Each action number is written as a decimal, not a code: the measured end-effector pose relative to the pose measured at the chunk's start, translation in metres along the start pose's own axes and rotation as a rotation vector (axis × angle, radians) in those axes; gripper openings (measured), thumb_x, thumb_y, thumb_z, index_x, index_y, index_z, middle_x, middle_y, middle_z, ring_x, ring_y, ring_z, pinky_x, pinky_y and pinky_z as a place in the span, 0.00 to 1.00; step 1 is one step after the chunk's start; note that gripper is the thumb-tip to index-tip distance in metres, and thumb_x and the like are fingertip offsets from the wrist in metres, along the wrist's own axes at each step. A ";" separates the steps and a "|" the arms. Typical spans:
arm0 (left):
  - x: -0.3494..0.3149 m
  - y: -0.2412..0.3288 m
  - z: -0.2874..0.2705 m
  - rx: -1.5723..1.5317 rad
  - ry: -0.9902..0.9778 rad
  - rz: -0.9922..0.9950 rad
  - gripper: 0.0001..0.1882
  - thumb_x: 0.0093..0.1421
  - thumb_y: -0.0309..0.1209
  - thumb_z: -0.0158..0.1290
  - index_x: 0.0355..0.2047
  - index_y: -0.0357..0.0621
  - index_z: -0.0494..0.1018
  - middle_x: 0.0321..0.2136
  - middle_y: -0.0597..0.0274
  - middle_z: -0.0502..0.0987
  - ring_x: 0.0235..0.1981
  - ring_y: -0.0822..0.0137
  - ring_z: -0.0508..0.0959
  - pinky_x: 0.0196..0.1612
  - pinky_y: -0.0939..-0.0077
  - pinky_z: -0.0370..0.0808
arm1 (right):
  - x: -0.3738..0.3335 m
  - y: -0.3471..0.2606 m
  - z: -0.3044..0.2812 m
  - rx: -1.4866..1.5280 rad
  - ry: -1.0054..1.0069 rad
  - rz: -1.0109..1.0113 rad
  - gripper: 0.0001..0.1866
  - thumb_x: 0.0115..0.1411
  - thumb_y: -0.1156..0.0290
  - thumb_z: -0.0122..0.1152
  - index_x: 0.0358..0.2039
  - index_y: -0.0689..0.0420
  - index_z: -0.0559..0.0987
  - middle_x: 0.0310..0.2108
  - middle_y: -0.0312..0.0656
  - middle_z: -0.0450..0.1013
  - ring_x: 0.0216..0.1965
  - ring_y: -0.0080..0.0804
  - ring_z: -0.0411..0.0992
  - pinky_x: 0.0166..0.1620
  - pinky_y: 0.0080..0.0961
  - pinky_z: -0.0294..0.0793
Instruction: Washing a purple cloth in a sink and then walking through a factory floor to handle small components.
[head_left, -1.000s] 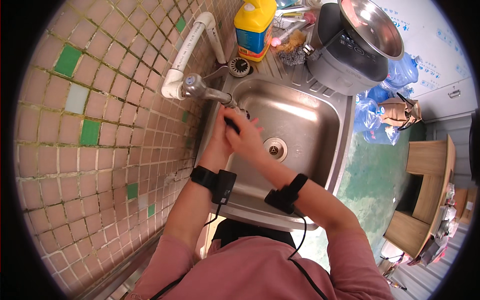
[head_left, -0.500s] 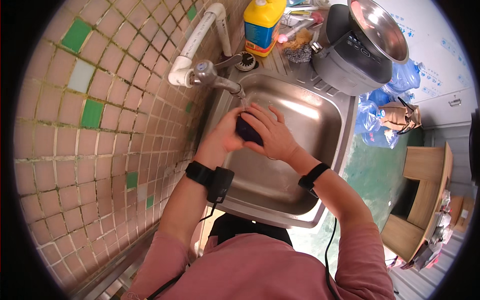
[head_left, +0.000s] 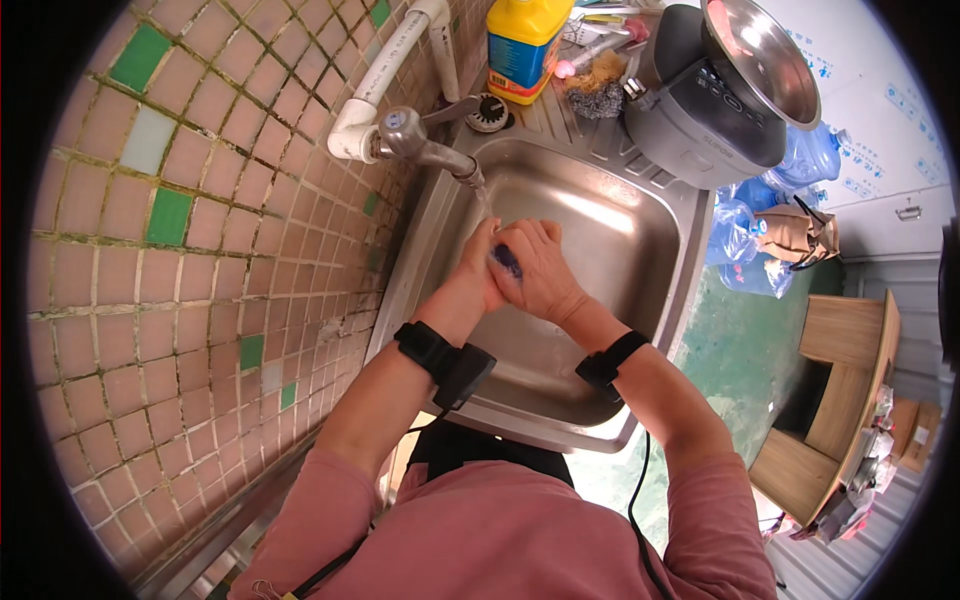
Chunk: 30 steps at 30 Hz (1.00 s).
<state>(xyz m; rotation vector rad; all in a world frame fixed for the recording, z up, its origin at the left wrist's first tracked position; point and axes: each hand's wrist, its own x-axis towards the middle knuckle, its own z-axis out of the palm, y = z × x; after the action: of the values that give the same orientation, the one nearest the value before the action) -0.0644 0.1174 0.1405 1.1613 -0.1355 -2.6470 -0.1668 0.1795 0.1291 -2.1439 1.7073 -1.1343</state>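
Over the steel sink (head_left: 545, 365), my two hands are wrapped round a dark purple, rounded thing (head_left: 507, 261) whose kind I cannot make out. My left hand (head_left: 478, 268) cups it from the left, fingers mostly hidden. Across its top and right side curls my right hand (head_left: 543, 272), so only a small patch shows between them. A thin stream of water (head_left: 484, 200) runs from the metal tap (head_left: 430, 152) down to my hands. Both wrists wear black straps, the left one with a black box on it.
Tiled wall stands close on the left, with a white pipe (head_left: 385, 70) feeding the tap. Behind the sink are a yellow jug (head_left: 525, 50), scrubbing pads (head_left: 598, 98) and a grey appliance (head_left: 690, 130) with a steel bowl (head_left: 765, 60) on it. Plastic bottles (head_left: 735, 235) lie at right.
My hands have closed further round the purple thing and turned it, so less of it shows. My right fingers, spread over it before, are now curled. The view has shifted slightly.
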 end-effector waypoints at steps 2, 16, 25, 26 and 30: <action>-0.005 -0.001 0.004 -0.024 0.028 0.007 0.22 0.61 0.51 0.41 0.42 0.47 0.71 0.40 0.57 0.76 0.45 0.61 0.76 0.47 0.60 0.73 | 0.003 -0.005 0.001 0.017 0.015 0.051 0.14 0.52 0.63 0.57 0.36 0.55 0.70 0.33 0.44 0.66 0.39 0.43 0.66 0.46 0.38 0.57; 0.036 0.024 -0.019 0.675 0.325 0.801 0.28 0.63 0.56 0.36 0.45 0.45 0.67 0.36 0.61 0.71 0.38 0.68 0.71 0.41 0.72 0.68 | 0.056 0.009 0.032 0.455 0.057 0.725 0.26 0.67 0.50 0.37 0.38 0.61 0.76 0.32 0.50 0.74 0.37 0.45 0.72 0.41 0.29 0.68; 0.007 0.035 -0.028 0.550 0.229 0.627 0.24 0.64 0.45 0.48 0.56 0.50 0.58 0.50 0.62 0.68 0.50 0.67 0.70 0.50 0.67 0.68 | 0.069 0.018 -0.020 0.825 -0.317 1.097 0.26 0.57 0.48 0.57 0.49 0.52 0.72 0.41 0.34 0.71 0.40 0.21 0.68 0.39 0.25 0.69; 0.005 0.036 -0.028 0.547 0.230 0.630 0.24 0.64 0.45 0.48 0.56 0.50 0.58 0.50 0.62 0.68 0.50 0.67 0.70 0.50 0.67 0.68 | 0.066 0.023 -0.023 0.824 -0.320 1.094 0.26 0.57 0.48 0.57 0.49 0.52 0.72 0.41 0.34 0.71 0.40 0.21 0.68 0.39 0.25 0.69; -0.002 0.034 -0.024 0.322 0.207 0.496 0.23 0.65 0.46 0.47 0.56 0.53 0.59 0.51 0.63 0.67 0.50 0.64 0.69 0.48 0.56 0.68 | 0.057 0.038 -0.031 0.775 -0.331 0.945 0.23 0.56 0.56 0.62 0.49 0.51 0.73 0.37 0.33 0.72 0.38 0.20 0.69 0.37 0.22 0.68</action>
<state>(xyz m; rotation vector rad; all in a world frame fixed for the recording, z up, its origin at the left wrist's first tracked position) -0.0392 0.0854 0.1319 1.2858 -0.7301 -2.1053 -0.2127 0.1261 0.1551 -0.8261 1.4640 -0.8494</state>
